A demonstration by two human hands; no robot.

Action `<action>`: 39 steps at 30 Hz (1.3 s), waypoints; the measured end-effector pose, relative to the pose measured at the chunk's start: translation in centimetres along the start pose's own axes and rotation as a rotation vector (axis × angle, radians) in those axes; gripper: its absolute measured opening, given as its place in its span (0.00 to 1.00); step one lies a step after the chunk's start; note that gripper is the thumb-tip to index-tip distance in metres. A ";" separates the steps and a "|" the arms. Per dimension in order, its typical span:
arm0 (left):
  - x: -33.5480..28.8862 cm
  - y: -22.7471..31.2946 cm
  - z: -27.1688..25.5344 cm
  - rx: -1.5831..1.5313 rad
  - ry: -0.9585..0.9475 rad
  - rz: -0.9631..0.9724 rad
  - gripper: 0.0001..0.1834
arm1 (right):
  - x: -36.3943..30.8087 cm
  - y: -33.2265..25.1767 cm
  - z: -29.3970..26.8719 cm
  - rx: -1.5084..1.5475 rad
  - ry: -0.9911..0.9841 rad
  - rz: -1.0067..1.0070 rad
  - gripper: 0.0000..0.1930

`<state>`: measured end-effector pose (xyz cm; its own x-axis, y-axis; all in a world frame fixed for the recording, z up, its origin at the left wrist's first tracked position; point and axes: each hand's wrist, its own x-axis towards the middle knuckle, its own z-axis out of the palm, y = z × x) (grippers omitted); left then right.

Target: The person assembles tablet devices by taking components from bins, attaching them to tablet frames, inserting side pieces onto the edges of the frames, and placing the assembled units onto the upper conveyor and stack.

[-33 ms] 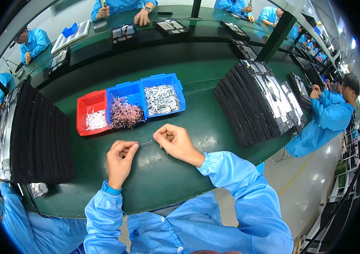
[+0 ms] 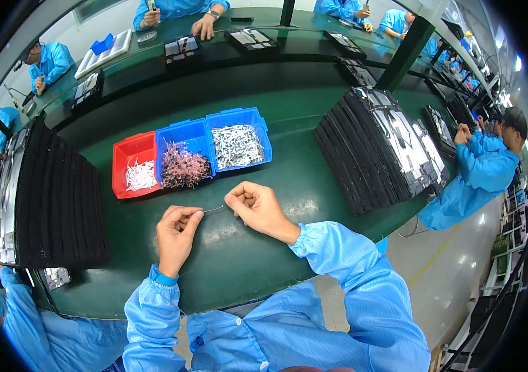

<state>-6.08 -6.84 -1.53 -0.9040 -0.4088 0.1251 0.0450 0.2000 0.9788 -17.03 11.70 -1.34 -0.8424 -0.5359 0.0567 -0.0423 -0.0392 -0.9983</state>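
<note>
Over the green bench, my left hand (image 2: 176, 239) pinches one end of a short, thin wire-like piece (image 2: 214, 211) between thumb and forefinger. At its other end is my right hand (image 2: 256, 208), thumb and forefinger closed on the tip. Just beyond both hands stand three joined bins. The red bin (image 2: 134, 147) holds small white strips (image 2: 140, 176). Pink and dark wires (image 2: 183, 166) fill the middle blue bin (image 2: 194, 129). Black-and-white small pieces (image 2: 237, 146) lie in the right blue bin (image 2: 239, 116).
A tall stack of black-edged panels (image 2: 59, 198) stands left, and another stack (image 2: 354, 155) right. Behind the bins, flat devices (image 2: 251, 38) line a dark raised strip. A green post (image 2: 407, 53) rises at the back right. Co-workers in blue sit around, one (image 2: 478, 164) at right.
My hands and the thin piece look unchanged. Across the bench, a co-worker's hand has shifted slightly to the left.
</note>
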 end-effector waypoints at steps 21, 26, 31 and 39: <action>-0.2 0.4 0.3 0.134 0.046 0.091 0.05 | 1.8 -1.6 -3.8 0.014 0.417 -0.226 0.05; -0.5 1.1 0.3 0.104 0.003 0.058 0.05 | 3.3 -0.6 -6.4 0.059 0.533 -0.222 0.06; -1.1 1.2 0.5 0.101 -0.034 0.043 0.05 | 4.6 1.6 -8.0 0.048 0.619 -0.200 0.06; -2.1 1.7 1.5 0.031 -0.097 0.117 0.04 | 4.5 2.1 -8.1 -0.048 0.645 -0.235 0.07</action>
<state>-4.80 -4.30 -0.37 -0.9301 -0.2936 0.2205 0.1408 0.2694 0.9527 -25.28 16.08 -3.30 -0.9586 0.0920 0.2694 -0.2744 -0.0472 -0.9605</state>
